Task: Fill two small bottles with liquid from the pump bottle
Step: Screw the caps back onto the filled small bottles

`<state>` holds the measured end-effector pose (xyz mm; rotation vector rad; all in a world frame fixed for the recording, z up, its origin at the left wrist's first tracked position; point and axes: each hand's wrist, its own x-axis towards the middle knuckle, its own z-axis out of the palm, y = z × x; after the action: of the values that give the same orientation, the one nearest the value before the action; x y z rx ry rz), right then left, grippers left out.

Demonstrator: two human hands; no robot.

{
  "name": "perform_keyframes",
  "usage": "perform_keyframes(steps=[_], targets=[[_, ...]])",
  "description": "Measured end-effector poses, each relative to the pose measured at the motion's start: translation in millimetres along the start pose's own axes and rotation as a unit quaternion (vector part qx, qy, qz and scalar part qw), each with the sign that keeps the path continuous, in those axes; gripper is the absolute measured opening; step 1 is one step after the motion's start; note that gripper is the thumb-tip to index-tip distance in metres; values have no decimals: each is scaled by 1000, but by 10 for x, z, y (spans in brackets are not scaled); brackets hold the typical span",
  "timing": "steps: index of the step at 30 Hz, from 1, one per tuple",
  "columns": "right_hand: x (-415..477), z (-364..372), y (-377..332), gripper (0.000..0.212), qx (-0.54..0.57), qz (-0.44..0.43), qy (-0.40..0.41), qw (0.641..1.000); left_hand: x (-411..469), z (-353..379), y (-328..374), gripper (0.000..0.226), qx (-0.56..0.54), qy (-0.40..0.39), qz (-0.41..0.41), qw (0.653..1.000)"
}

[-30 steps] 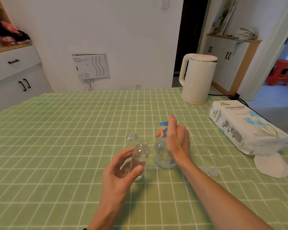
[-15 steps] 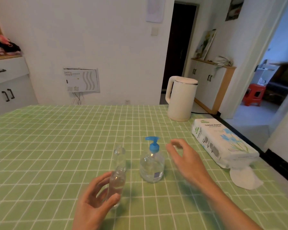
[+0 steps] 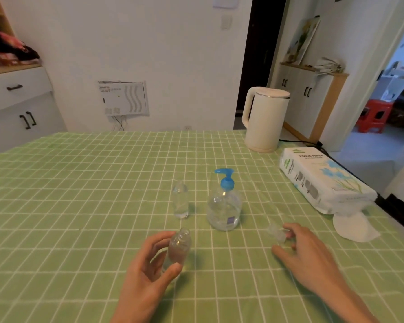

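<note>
Capping step, likely: left grip (image 3: 145,271) holds the open bottle (image 3: 179,248), right grip (image 3: 306,250) wide at the cap (image 3: 276,234), needing a pinch next.

Soft daylight comes from the doorway (image 3: 387,94) at right. The edges bend. The right hand (image 3: 310,255) looks blurry.

Blue-topped pump bottle (image 3: 224,206) upright; capped small bottle (image 3: 180,202) just left; open small bottle (image 3: 179,247) nearer, tilted
</note>
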<state>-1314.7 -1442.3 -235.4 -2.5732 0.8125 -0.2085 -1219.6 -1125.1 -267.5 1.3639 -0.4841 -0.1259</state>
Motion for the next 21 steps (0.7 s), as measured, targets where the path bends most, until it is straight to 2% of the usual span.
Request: perform_keyframes(steps=[3,7,13,15,18,21], targets=[[38,36,-11,60,-4,3,31,1000,-28,-10,0,56,-8,-3,-15,1000],[63,87,-32,32,-8,-9,69,998,-62,-4,49,55,-1,-10,-22,1000],[7,56,-82,13,21,-7,72,997,-74,31,69,53,15,-6,-19,1000],[-20,-53,-183,9,125,-11,69,990,-76,33,70,54,21,-8,-13,1000],[-158,-289,-523,13,350,-53,-5,935,-69,18,44,53,24,-9,-6,1000],[-357,-370,-899,22,410,-155,-77,895,-65,10,16,53,27,-13,0,1000]])
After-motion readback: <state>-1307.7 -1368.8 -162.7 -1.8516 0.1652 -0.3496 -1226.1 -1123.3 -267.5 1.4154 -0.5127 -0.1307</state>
